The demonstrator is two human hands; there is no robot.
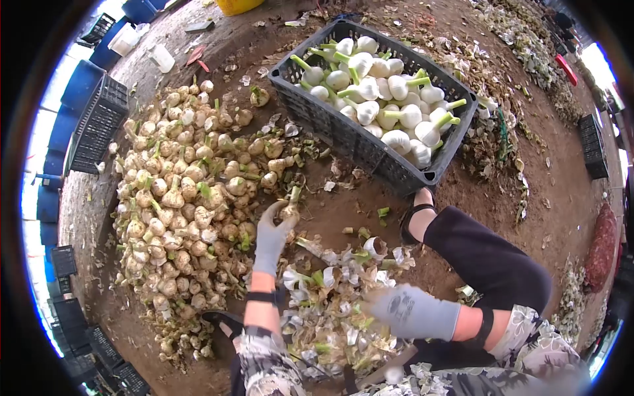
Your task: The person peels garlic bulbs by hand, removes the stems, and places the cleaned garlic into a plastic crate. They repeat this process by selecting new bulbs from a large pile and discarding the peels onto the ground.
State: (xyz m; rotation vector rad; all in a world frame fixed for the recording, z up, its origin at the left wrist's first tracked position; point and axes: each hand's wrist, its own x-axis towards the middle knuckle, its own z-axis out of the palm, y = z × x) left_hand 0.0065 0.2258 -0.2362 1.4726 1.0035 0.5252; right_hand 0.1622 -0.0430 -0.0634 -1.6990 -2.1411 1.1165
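Garlic bulb (289, 211) sits pinched in the left hand (272, 237) beside the heap (175, 204); the right hand (411, 312) blurs, its grip unclear. A loose pinch could drop the bulb among the peelings (333, 300).

Soft, even light fills the crate (343, 135), blue-fringed glare curves far to its left and right, and the right hand (413, 313) below blurs.

Blue barrels (77, 84) stand left, a yellow tub (239, 6) ahead, a red sack (600, 249) right.
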